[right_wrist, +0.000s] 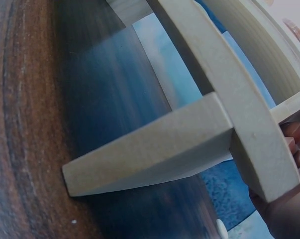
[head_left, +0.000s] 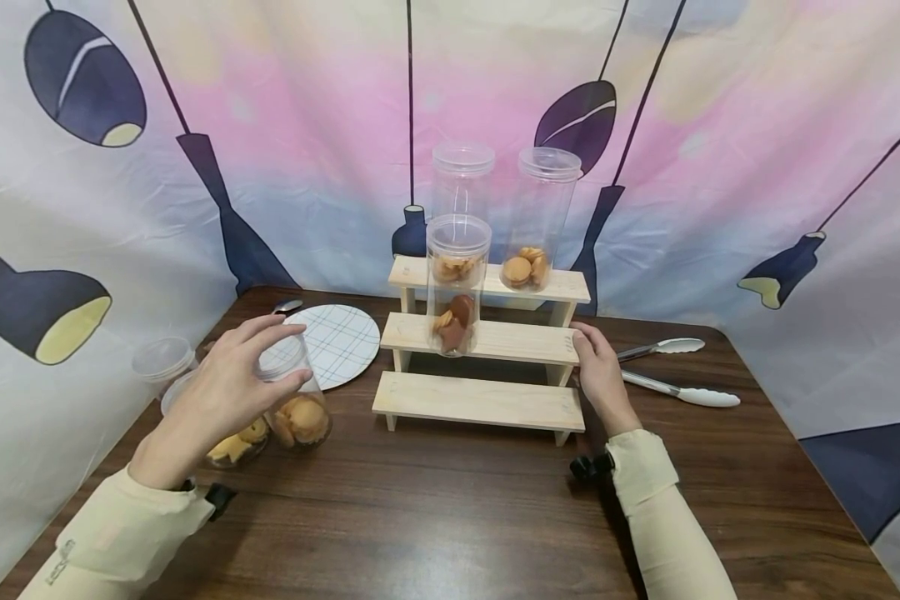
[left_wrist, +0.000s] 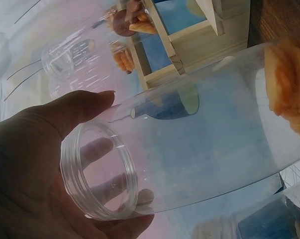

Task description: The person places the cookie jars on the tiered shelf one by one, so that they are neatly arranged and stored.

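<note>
My left hand (head_left: 221, 392) curls its thumb and fingers round the lidded top of a clear plastic jar (head_left: 300, 408) with round cookies in its bottom. In the left wrist view, the fingers show through the jar (left_wrist: 209, 124) below its ridged lid (left_wrist: 97, 169). My right hand (head_left: 602, 375) grips the right end of the middle tier of a three-tier wooden stand (head_left: 480, 400); the right wrist view shows its fingers (right_wrist: 293, 130) at the wood. A jar with brown and tan cookies (head_left: 456, 321) stands on the middle tier. Two cookie jars, one at right (head_left: 536, 242), stand on the top tier.
More clear jars, one with star-shaped cookies (head_left: 232, 447), stand beside and behind my left hand. Behind them lie a round plate with a grid pattern (head_left: 341, 346) and a spoon (head_left: 288, 306). White-tipped tongs (head_left: 708, 397) lie right of the stand. A printed curtain hangs behind the table (head_left: 450, 517).
</note>
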The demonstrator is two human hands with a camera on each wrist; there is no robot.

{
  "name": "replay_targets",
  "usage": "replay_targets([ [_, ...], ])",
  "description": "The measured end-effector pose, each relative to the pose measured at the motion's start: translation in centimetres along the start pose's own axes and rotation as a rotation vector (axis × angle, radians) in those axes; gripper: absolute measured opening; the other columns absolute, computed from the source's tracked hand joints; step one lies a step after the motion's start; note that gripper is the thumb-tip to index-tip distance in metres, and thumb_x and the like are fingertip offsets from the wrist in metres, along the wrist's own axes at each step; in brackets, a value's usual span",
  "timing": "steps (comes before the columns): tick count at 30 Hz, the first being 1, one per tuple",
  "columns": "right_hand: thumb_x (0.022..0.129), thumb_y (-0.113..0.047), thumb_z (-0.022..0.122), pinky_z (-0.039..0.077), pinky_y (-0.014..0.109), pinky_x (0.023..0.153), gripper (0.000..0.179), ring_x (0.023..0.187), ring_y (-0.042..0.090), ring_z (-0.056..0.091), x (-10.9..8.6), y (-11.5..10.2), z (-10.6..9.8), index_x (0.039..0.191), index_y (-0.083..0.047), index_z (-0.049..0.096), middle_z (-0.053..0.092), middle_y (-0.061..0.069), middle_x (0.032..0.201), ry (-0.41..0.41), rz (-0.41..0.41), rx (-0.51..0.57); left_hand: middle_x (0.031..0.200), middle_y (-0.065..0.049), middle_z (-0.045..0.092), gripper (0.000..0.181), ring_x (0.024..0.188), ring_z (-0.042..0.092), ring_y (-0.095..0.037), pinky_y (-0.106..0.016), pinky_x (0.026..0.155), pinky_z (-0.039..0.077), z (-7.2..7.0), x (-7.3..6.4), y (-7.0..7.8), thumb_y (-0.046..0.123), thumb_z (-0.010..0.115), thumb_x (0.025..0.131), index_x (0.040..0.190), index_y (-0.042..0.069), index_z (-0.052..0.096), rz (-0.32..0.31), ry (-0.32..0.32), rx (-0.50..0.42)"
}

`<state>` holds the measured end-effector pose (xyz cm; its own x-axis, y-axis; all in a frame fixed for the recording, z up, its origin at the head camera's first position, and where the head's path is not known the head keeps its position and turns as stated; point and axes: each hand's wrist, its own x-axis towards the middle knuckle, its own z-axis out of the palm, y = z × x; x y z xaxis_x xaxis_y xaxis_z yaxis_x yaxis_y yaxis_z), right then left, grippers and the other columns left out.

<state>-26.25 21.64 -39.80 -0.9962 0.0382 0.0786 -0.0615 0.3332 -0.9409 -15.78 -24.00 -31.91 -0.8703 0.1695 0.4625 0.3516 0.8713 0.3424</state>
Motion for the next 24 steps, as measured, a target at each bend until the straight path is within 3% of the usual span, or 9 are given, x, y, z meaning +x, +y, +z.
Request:
replay_targets([
  [3, 0.106, -0.049, 0.034, 0.041, 0.034, 0.056, 0.051, 0.061, 0.020, 0.044, 0.5, 1.1, 0.0, 0.150, -0.024, 0.043, 0.053, 0.009, 0.096, 0.005, -0.011, 0.014, 0.138, -0.023, 0.053, 0.054, 0.124, 0.046, -0.049, -0.064, 0.096, 0.037, -0.1, 0.0, 0.0, 0.023, 0.082, 0.080, 0.128, 0.008, 0.065, -0.005, -0.002, -0.001],
  [16, 0.106, -0.050, 0.034, 0.040, 0.032, 0.055, 0.052, 0.060, 0.016, 0.043, 0.7, 1.4, 0.1, 0.148, -0.021, 0.045, 0.053, 0.010, 0.097, 0.025, -0.026, 0.026, 0.135, -0.021, 0.055, 0.054, 0.118, 0.051, -0.049, -0.065, 0.090, 0.041, -0.1, 0.1, -0.1, 0.028, 0.083, 0.080, 0.128, 0.010, 0.066, -0.014, 0.003, 0.001],
  [24, 0.106, -0.049, 0.035, 0.041, 0.034, 0.057, 0.050, 0.063, 0.025, 0.044, 0.5, 1.2, 0.2, 0.147, -0.021, 0.046, 0.053, 0.010, 0.098, 0.023, -0.023, 0.039, 0.133, -0.021, 0.055, 0.053, 0.116, 0.053, -0.047, -0.063, 0.089, 0.043, -0.5, 0.0, 0.3, 0.026, 0.084, 0.079, 0.126, 0.008, 0.068, 0.012, 0.012, 0.004],
])
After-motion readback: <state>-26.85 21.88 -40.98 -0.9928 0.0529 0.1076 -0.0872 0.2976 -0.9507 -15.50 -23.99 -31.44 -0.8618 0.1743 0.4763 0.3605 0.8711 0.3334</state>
